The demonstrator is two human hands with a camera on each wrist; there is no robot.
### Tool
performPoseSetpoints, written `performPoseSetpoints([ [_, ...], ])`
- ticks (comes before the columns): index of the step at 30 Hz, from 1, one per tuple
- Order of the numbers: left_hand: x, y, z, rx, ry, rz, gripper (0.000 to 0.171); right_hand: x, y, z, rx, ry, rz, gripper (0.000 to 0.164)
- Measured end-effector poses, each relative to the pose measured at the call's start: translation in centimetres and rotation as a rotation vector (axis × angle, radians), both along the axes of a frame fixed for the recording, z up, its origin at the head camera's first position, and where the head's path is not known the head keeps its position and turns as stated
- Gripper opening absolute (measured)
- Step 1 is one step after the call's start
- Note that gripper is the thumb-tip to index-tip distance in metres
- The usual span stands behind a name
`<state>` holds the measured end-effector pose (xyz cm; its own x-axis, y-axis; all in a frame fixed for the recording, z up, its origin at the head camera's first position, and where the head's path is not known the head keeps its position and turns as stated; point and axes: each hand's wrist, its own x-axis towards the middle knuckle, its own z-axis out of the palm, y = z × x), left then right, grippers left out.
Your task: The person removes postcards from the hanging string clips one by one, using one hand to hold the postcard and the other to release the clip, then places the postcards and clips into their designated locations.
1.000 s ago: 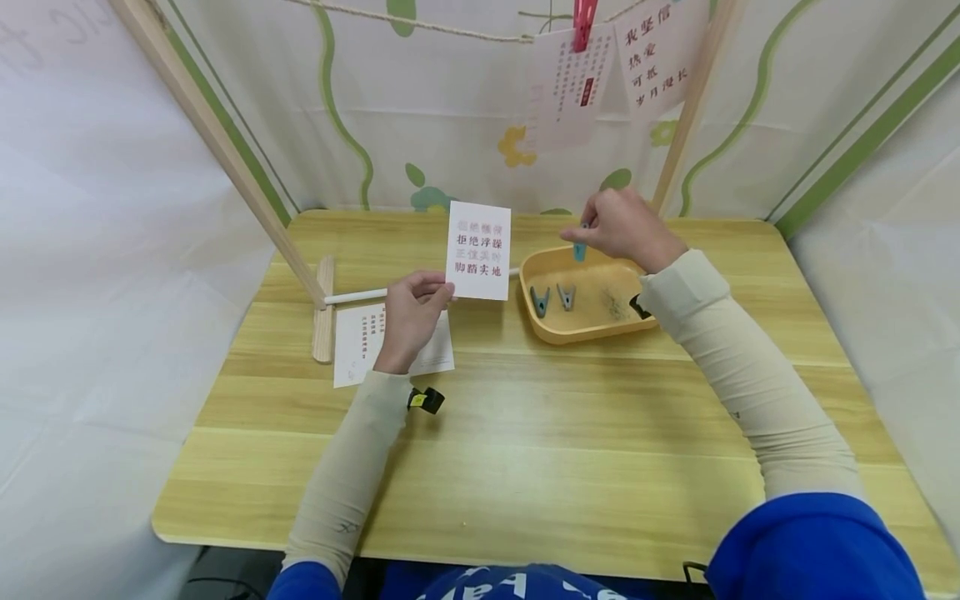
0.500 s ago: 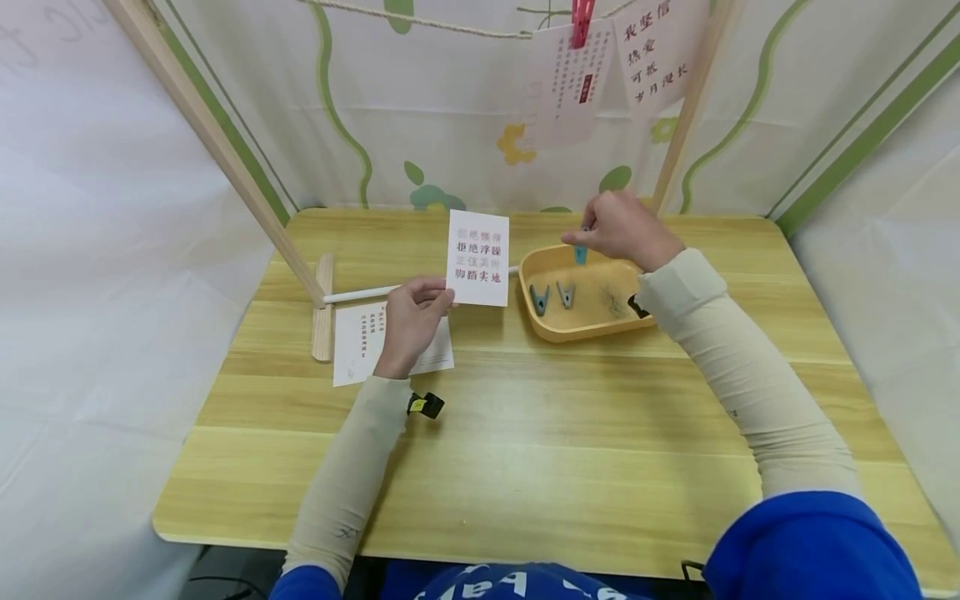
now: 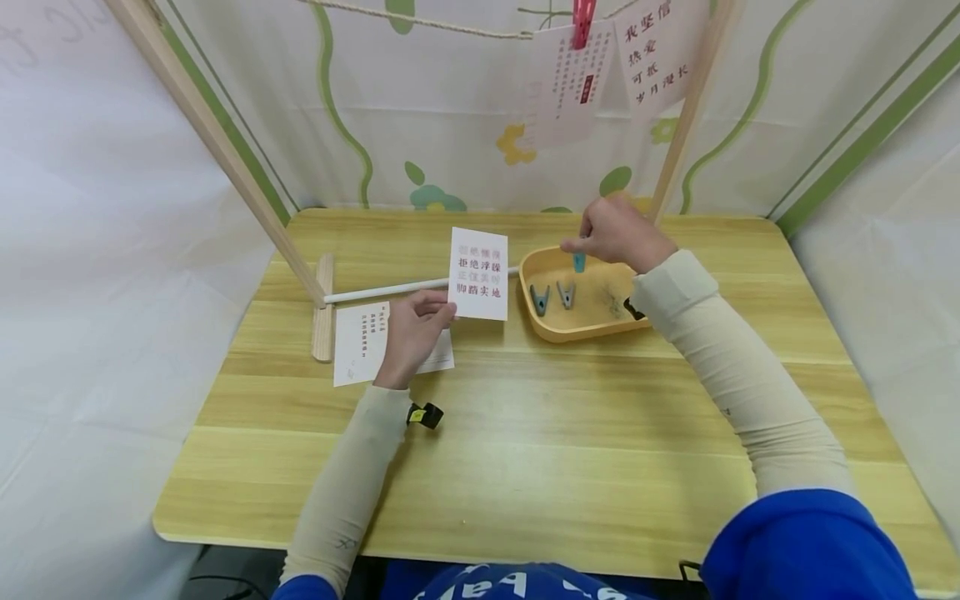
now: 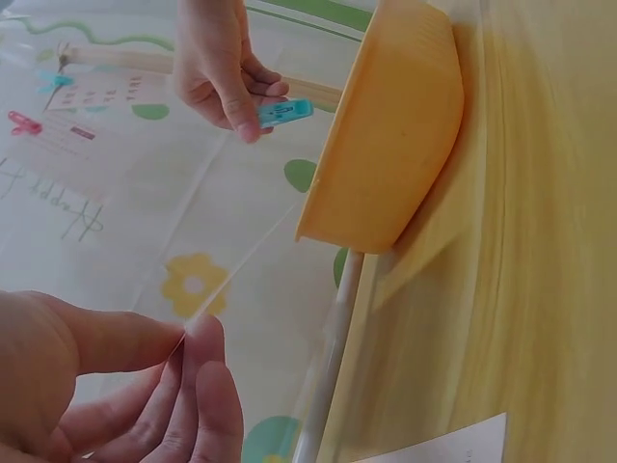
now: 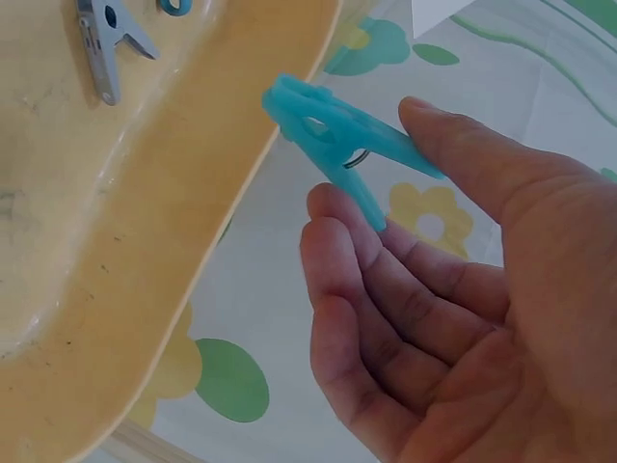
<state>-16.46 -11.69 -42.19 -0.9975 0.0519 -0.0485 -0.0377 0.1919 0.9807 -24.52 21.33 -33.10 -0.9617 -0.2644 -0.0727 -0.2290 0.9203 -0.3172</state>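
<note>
Between thumb and fingers, my left hand (image 3: pixel 412 333) pinches a white card (image 3: pixel 478 273) with printed characters by its lower left corner, above the table. The left wrist view shows that card nearly edge-on. Over the back of the yellow tray (image 3: pixel 558 336), my right hand (image 3: pixel 622 233) pinches a light blue clothespin (image 5: pixel 333 135) by its two handles; the clothespin's nose points away from the palm. Two grey clothespins (image 3: pixel 540 300) lie in the tray. A second card (image 3: pixel 362 342) lies flat on the table, partly hidden under my left hand.
A wooden frame with a left post (image 3: pixel 225 150) and a right post (image 3: pixel 686 125) carries a rope (image 3: pixel 427 25). Two cards hang at its right; a red clothespin (image 3: pixel 582 21) grips one (image 3: pixel 566 92). A white rod (image 3: pixel 375 293) runs low across the frame, behind the held card.
My left hand has lowered the held card a little toward the table and me. My right hand, still pinching the blue clothespin, has shifted slightly left and down.
</note>
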Motion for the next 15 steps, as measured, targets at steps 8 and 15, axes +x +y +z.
performPoseSetpoints([
  [8, 0.7, -0.3, -0.2, -0.003, -0.065, -0.015, 0.027, -0.4, 0.1, -0.4, 0.007, -0.076, -0.013, 0.05],
  [15, 1.3, -0.6, -0.2, -0.005, -0.084, -0.056, 0.025, -0.9, 0.2, -0.6, 0.028, -0.136, -0.023, 0.046],
])
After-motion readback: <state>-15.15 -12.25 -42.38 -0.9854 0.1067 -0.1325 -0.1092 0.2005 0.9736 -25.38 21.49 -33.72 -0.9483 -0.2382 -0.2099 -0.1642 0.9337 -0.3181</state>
